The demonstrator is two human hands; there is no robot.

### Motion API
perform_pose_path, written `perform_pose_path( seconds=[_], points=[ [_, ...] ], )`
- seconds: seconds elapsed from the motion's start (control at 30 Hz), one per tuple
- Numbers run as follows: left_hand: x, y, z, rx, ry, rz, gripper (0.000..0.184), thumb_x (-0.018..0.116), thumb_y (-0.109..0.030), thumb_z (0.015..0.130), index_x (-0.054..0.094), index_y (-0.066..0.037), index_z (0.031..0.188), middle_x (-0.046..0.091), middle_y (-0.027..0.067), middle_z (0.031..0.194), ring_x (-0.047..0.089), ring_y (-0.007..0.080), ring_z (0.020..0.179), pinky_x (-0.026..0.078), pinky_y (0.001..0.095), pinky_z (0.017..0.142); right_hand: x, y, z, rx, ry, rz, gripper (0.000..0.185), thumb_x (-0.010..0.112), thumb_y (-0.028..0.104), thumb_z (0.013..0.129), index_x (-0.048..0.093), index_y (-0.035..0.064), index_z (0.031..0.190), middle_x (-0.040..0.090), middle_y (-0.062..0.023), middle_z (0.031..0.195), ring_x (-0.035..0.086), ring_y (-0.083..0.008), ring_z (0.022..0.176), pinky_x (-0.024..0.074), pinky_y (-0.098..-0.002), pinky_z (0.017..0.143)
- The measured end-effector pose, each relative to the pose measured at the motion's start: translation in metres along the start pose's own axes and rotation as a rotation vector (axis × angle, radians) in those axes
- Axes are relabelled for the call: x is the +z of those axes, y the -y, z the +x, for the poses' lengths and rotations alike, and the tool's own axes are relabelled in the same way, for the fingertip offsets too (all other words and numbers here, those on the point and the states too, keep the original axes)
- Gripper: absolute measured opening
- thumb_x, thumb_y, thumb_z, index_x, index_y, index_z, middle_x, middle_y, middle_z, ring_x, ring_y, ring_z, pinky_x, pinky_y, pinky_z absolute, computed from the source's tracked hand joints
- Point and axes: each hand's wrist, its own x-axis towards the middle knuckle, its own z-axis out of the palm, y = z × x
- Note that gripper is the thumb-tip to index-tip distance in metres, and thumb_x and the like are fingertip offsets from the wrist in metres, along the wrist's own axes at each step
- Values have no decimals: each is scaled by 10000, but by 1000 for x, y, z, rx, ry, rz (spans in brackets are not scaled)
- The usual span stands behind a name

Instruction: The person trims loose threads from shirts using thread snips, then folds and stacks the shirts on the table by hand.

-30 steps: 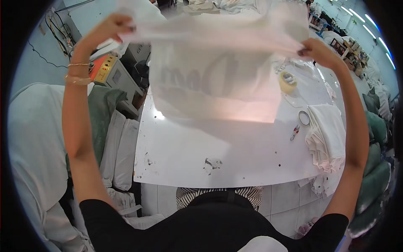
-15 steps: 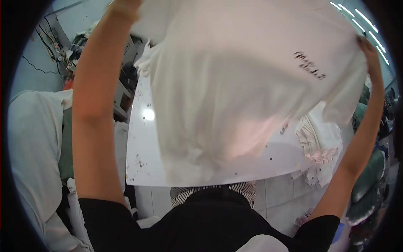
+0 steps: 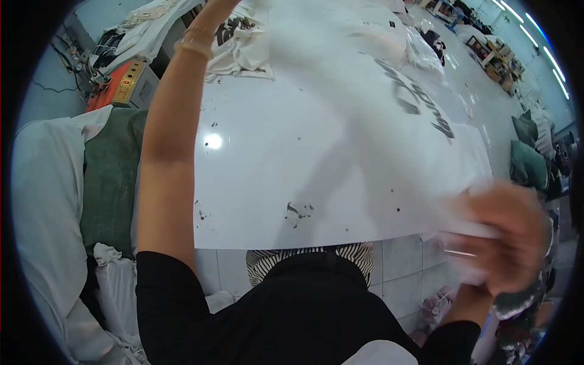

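White shirt has dropped from in front of the wearer's view to a low slant across the table, and the right hand has swung down and nearer the body. For the handling, this means the cloth now seems to be stretched slantwise above the tabletop rather than held up facing the camera. It runs from the top middle of the view down to the right, blurred by motion, with large dark lettering showing toward its right side.

The right hand, also blurred, is at the shirt's near right end, beyond the table's right corner, and appears to be closed on the cloth. The left hand reaches to the top edge of the view, beside the shirt's far end; its fingers are cut off, so whether they grip cannot be told.

Farther out, a crumpled pale cloth with dark print lies at the table's far left. Beyond the left forearm is an orange-topped machine; nearer on that side are a green bag and a large white sheet. Green sacks lie to the right, below strip lights.
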Motion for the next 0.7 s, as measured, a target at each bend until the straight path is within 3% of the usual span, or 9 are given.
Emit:
perform_pose_path(
  seconds=[0.1,0.13,0.17,0.27,0.37,0.4,0.47,0.53,0.7],
  points=[
    [-3,124,-61,-91,39,140,492,627,-131,848,513,-36,1318,558,101,1300,543,229,1162,450,349,931,116,-14,69,-68,459,356,367,540,93,912,469,52,1271,657,-145,905,652,-290,775,505,-374,712],
    [-9,157,-85,-122,27,150,501,633,-120,840,512,-33,1319,564,94,1298,551,222,1154,445,339,937,169,-36,78,-307,452,630,392,538,107,897,416,22,1259,650,-215,892,628,-400,837,481,-456,753],
    [-19,179,-113,-172,13,146,511,639,-110,832,512,-31,1320,570,87,1295,560,215,1147,441,328,943,205,-44,83,-454,441,639,476,541,98,896,379,28,1338,636,-232,1049,600,-382,1001,464,-441,872],
    [-48,204,-213,-419,-51,79,539,618,-45,816,495,-27,1340,528,116,1361,534,248,1200,389,319,1011,234,-76,79,-402,437,509,472,608,150,891,461,74,1333,603,-165,1199,567,-334,1116,438,-405,954],
    [-43,164,-314,-508,29,219,509,612,-43,821,506,-14,1318,538,172,1323,515,266,1211,381,343,1017,221,-146,64,-80,282,527,363,642,171,884,575,73,1227,613,-107,1205,578,-279,1123,438,-369,958],
    [-31,127,-343,-600,90,242,503,617,-56,821,510,-6,1310,533,191,1315,507,285,1215,379,361,1020,215,-171,56,45,64,405,305,647,157,878,610,60,1165,627,-98,1170,589,-249,1101,444,-349,948],
    [0,110,-419,-449,64,476,492,630,-80,814,539,-54,1298,493,194,1340,473,328,1231,373,401,1027,213,-241,31,162,-264,-6,312,640,159,860,604,87,1162,588,-113,1209,514,-308,1170,400,-396,999],
    [28,34,-448,-406,124,548,498,642,-98,799,570,-148,1289,437,178,1389,412,348,1280,353,427,1049,209,-285,5,293,-240,-430,440,636,212,858,544,168,1285,457,-86,1400,393,-314,1314,337,-504,1040],
    [8,-2,-506,-759,51,744,511,636,-111,789,573,-221,1284,419,188,1392,410,346,1281,357,436,1048,211,-305,-34,491,-193,-657,532,595,293,893,442,272,1402,323,-49,1517,261,-259,1412,236,-618,1052]
  ],
)
